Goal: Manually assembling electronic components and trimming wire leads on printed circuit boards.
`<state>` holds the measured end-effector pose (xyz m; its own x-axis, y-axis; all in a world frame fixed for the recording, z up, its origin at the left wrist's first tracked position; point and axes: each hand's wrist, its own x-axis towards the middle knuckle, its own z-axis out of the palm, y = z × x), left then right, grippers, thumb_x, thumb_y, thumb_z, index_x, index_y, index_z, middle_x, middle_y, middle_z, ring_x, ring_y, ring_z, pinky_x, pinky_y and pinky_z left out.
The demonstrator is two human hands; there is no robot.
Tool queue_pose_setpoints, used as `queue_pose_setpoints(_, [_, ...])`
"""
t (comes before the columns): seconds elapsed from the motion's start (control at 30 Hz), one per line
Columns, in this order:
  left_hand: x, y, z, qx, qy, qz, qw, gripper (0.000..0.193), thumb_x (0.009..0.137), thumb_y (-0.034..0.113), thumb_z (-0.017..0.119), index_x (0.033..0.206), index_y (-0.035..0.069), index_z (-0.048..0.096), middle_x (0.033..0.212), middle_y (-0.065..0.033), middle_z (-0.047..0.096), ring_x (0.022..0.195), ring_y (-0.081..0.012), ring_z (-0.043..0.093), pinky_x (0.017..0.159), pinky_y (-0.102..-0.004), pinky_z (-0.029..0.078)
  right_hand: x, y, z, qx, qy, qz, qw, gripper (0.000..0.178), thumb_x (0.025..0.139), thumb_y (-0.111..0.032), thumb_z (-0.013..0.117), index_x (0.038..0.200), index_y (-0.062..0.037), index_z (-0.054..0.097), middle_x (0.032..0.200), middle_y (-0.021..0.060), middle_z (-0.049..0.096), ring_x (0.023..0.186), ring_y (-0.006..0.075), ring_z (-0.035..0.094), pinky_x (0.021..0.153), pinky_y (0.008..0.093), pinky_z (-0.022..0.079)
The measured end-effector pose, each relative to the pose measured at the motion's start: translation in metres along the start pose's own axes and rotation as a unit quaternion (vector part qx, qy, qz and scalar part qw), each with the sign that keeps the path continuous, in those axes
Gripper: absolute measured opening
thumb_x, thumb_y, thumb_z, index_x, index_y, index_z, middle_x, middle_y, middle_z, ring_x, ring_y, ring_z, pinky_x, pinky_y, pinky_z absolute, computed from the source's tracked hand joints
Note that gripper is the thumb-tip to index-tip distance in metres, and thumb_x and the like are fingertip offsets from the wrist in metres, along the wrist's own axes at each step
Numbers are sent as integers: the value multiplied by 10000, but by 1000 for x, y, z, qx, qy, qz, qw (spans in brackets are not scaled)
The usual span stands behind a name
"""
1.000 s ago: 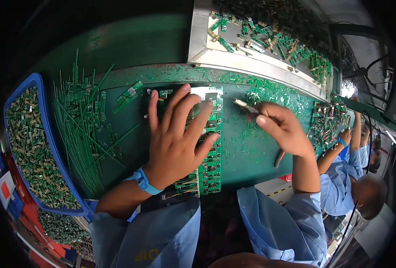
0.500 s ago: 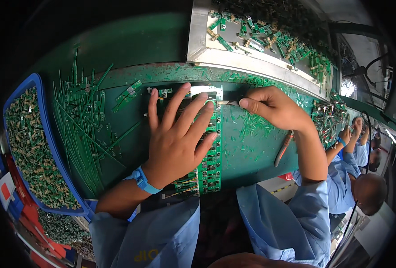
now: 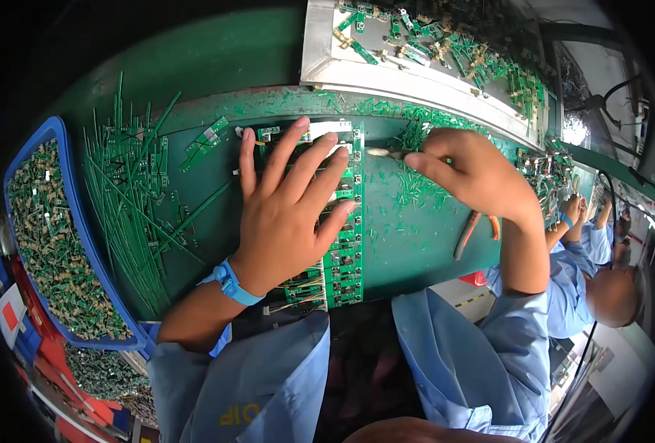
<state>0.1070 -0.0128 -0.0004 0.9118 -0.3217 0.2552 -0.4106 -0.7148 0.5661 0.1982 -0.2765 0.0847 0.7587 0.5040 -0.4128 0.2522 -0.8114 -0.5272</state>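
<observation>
My left hand (image 3: pixel 287 210) lies flat with fingers spread over a long green circuit board panel (image 3: pixel 347 255), pressing on its upper left part. The panel carries a row of small black parts, with thin coloured wires (image 3: pixel 305 289) at its lower left. To the right of the panel, my right hand (image 3: pixel 464 171) is closed on a slim tool with a pale metal tip (image 3: pixel 379 153). The tip points left and sits just off the panel's right edge. My fingers hide the tool's handle, so its exact kind does not show.
Pliers (image 3: pixel 469 235) with orange-and-dark handles lie below my right wrist. Green offcuts (image 3: pixel 416 184) litter the mat. Thin board strips (image 3: pixel 132 221) pile at left beside a blue bin (image 3: pixel 84 244) of small boards. A metal-rimmed tray (image 3: pixel 416 70) stands behind. Another person (image 3: pixel 556 288) sits at right.
My right hand has drawn right, pulling the tool tip slightly away from the panel's edge. My left hand stays on the panel. The whole view has shifted slightly.
</observation>
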Motion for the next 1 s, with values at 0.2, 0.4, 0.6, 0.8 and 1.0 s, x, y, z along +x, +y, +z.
queue_pose_setpoints(0.2, [-15, 15, -6, -3, -52, 13, 999, 520, 944, 295, 803, 1392, 46, 716, 1594, -110, 600, 1609, -364, 442, 1301, -806, 171, -18, 35, 23, 192, -70, -3, 979, 425, 1099, -189, 707, 743, 15, 596, 681, 85, 574, 608, 275, 476, 629, 425, 433])
queue_pose_setpoints(0.4, [-28, 35, -9, 3, -123, 7, 992, 616, 936, 295, 802, 1456, -4, 660, 1619, -166, 582, 1624, -372, 437, 1312, -791, 153, -23, 31, 31, 193, -55, -6, 980, 420, 1106, -191, 703, 757, 15, 596, 727, 92, 578, 641, 263, 495, 643, 417, 432])
queue_pose_setpoints(0.6, [-41, 45, -3, 25, -141, -12, 990, 742, 964, 374, 765, 1557, -31, 578, 1686, -203, 524, 1631, -362, 435, 1316, -782, 148, -26, 30, 26, 147, -47, 7, 988, 425, 1108, -204, 706, 763, 20, 599, 752, 97, 588, 643, 261, 495, 649, 414, 434])
queue_pose_setpoints(0.8, [-43, 42, 0, 28, -132, -2, 991, 776, 987, 426, 724, 1584, -42, 558, 1716, -204, 498, 1638, -354, 426, 1316, -780, 149, -22, 29, 35, 191, -50, 5, 980, 425, 1101, -207, 713, 757, 18, 602, 729, 93, 578, 642, 265, 494, 654, 413, 440])
queue_pose_setpoints(1.0, [-45, 42, 2, 33, -121, 2, 992, 772, 987, 427, 720, 1585, -37, 564, 1727, -191, 488, 1645, -342, 416, 1319, -775, 158, -15, 24, 35, 173, -88, 14, 981, 436, 1102, -212, 714, 749, 17, 600, 735, 89, 583, 644, 246, 482, 644, 403, 431])
